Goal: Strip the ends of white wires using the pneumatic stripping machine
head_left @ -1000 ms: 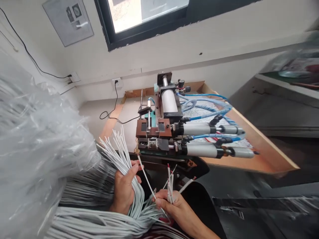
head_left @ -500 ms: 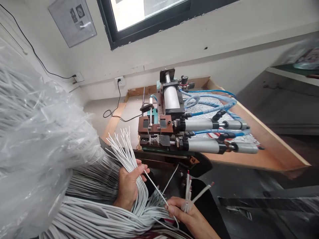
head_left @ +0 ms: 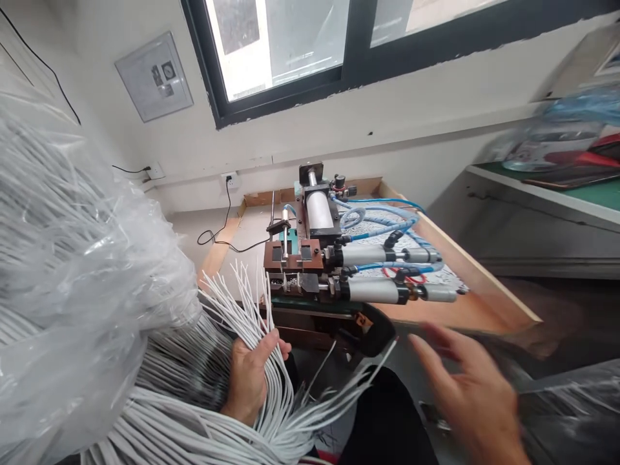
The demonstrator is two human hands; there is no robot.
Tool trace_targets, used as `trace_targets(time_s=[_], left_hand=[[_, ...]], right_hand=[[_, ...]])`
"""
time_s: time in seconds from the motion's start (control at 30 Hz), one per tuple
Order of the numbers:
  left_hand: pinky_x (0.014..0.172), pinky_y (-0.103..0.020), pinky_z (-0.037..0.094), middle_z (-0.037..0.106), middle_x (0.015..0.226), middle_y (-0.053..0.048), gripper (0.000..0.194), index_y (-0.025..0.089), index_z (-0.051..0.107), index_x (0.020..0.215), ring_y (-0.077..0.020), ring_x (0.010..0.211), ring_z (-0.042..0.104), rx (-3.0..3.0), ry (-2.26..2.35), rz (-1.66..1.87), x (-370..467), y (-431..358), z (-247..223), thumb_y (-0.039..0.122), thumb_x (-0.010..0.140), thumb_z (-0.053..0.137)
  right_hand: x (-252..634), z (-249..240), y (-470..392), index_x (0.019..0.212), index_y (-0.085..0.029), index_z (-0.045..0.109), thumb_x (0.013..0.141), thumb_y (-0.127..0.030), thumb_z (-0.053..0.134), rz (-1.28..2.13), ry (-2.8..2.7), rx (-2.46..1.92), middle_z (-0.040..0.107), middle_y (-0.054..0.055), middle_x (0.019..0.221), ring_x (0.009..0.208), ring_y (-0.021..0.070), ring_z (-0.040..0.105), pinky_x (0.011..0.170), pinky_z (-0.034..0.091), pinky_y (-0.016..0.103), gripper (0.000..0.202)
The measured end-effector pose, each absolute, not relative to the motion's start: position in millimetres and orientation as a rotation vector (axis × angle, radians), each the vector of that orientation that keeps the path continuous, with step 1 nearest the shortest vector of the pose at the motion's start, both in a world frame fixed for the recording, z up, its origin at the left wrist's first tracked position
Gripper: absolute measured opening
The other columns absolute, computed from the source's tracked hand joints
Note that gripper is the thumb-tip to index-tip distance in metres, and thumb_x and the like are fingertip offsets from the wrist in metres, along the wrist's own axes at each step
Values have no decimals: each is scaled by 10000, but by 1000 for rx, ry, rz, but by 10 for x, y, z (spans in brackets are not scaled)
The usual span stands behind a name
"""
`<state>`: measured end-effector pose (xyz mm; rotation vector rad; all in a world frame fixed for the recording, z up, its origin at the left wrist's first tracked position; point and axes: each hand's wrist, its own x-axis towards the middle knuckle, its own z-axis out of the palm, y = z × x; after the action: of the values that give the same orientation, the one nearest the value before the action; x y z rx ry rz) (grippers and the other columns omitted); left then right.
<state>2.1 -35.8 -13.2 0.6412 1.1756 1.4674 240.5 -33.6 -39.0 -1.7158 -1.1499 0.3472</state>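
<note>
My left hand [head_left: 252, 371] is closed around a bundle of white cables [head_left: 239, 310], their cut ends fanning up and to the left. To the right, my right hand [head_left: 467, 394] is held out in the air, slightly blurred, fingers apart and nothing in them. Between the hands, several loose white cables [head_left: 339, 407] stretch over my dark-clothed leg, their ends pointing up right. Beyond my left hand sits a machine with pneumatic cylinders [head_left: 371, 290] and a brown clamp block [head_left: 294, 255]; neither hand touches it.
A large plastic-wrapped mass of cables [head_left: 97, 258] fills the left side. The machine stands in a wooden-edged tray [head_left: 504, 303] holding white scraps. A shelf [head_left: 537, 194] with a plastic-wrapped item and red things is at the right. A window [head_left: 285, 45] is above.
My right hand has let go of the white cables and moved right, its fingers now spread. The left hand still grips its bundle. The view has swung to the right and up.
</note>
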Motion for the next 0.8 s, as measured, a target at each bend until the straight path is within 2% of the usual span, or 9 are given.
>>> trace_targets(time_s=[0.07, 0.13, 0.23, 0.33, 0.43, 0.6, 0.8], left_hand=[[503, -290, 472, 632, 483, -2, 108, 128, 591, 699, -167, 483, 600, 649, 1163, 1425, 50, -380, -121, 202, 634, 635], [482, -285, 464, 638, 506, -8, 104, 127, 599, 680, -167, 472, 594, 667, 1159, 1391, 70, -390, -126, 199, 622, 645], [491, -262, 448, 638, 534, 2, 83, 136, 621, 667, -139, 469, 566, 708, 1155, 1385, 57, -379, -165, 193, 614, 650], [585, -255, 437, 634, 566, 17, 54, 159, 630, 651, -128, 538, 551, 761, 1215, 1452, -12, -339, -231, 204, 623, 642], [641, -255, 414, 618, 561, 23, 72, 173, 617, 599, -137, 580, 538, 745, 1345, 1509, -87, -278, -292, 237, 620, 641], [639, -247, 396, 576, 522, 25, 146, 181, 583, 492, -136, 570, 519, 716, 1429, 1542, -103, -182, -263, 262, 599, 639], [598, -240, 393, 558, 485, 24, 160, 172, 573, 463, -127, 525, 501, 650, 1412, 1556, -56, -130, -158, 252, 578, 651]], right_hand=[[2042, -170, -259, 734, -179, 624, 693, -426, 498, 735, -1346, -1411, 611, 71, 753, 716, 216, 552, 665, 434, 311, 281], [1640, -26, -164, 731, -179, 640, 727, -409, 489, 1154, -1426, -1117, 595, 50, 729, 656, 174, 541, 573, 432, 253, 275], [1196, 24, -19, 669, -162, 634, 714, -414, 520, 1588, -1329, -791, 519, -1, 657, 425, 84, 432, 385, 354, 213, 281], [1033, -85, 75, 602, -141, 622, 683, -361, 587, 1664, -1128, -705, 458, -31, 556, 417, 62, 374, 396, 307, 201, 237], [1035, -234, 119, 616, -133, 621, 676, -322, 613, 1639, -928, -766, 460, -36, 507, 440, 56, 344, 418, 262, 191, 198], [1052, -311, 192, 610, -123, 601, 669, -338, 619, 1617, -760, -822, 490, -20, 529, 420, 48, 317, 397, 206, 192, 224], [1055, -298, 184, 579, -119, 583, 688, -331, 606, 1678, -699, -806, 443, -37, 500, 410, 39, 252, 404, 158, 200, 240]])
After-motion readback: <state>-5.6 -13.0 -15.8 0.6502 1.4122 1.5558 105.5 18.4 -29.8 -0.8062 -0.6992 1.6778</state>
